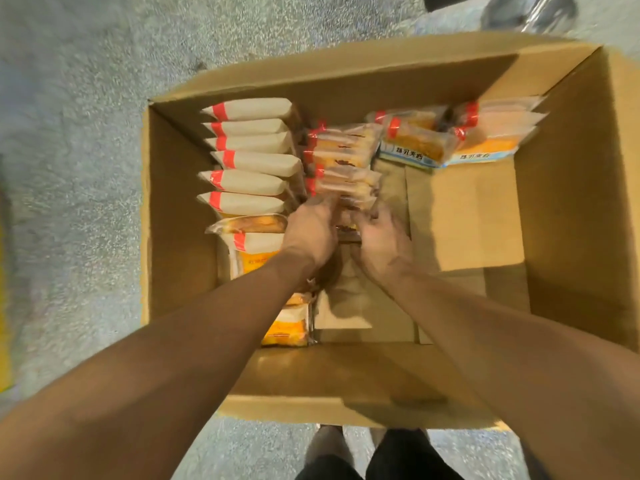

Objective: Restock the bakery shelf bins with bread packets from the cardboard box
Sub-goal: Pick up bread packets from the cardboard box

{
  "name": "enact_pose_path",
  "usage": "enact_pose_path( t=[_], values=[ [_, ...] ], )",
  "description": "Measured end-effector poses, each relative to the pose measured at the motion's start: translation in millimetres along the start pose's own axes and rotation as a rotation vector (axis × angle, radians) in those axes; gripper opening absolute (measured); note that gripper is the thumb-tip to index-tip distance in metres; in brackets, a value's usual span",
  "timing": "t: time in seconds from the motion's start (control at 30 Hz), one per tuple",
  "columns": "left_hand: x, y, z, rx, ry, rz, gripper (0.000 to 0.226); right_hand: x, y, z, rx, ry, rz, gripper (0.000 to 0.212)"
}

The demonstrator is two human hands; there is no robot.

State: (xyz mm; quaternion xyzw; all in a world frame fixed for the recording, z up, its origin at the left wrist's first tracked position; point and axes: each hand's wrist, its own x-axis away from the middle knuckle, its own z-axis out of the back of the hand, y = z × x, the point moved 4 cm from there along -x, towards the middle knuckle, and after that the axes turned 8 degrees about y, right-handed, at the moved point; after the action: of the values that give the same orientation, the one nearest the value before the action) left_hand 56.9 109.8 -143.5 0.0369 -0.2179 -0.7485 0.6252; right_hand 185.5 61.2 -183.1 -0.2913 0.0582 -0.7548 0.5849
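Observation:
An open cardboard box [571, 209] stands on the floor below me. A row of white bread packets [249, 161] with red bands fills its left side. A middle stack of small clear packets [343, 168] runs toward me, and a few blue-labelled packets [419, 143] lie at the far right. My left hand [310, 233] and my right hand [382, 240] reach down side by side and close from either side on the near end of the middle stack. The fingertips are blurred and partly hidden among the packets.
Grey speckled floor [76, 168] surrounds the box. A shiny metal object [533, 12] stands beyond the box at the top right. The box's right half shows bare cardboard bottom [474, 220]. My shoes [346, 448] sit just behind the near flap.

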Motion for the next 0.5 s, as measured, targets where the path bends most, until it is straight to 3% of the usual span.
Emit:
enact_pose_path(
  t=[0.1,0.23,0.4,0.5],
  values=[
    [-8.0,5.9,-12.9,0.012,0.001,-0.024,0.040,4.0,7.4,-5.6,0.086,-0.015,0.088,0.035],
    [-16.2,7.0,-24.3,-0.088,-0.009,-0.017,0.041,6.4,31.3,-20.9,0.107,-0.167,0.017,0.026],
    [-19.5,5.6,-37.6,-0.269,-0.166,0.029,0.042,30.0,59.9,-22.3,-0.124,-0.041,-0.126,0.022],
    [-16.6,6.1,-39.8,-0.375,-0.210,0.050,0.031,42.0,71.9,-16.4,-0.197,-0.088,-0.206,0.027]
  ],
)
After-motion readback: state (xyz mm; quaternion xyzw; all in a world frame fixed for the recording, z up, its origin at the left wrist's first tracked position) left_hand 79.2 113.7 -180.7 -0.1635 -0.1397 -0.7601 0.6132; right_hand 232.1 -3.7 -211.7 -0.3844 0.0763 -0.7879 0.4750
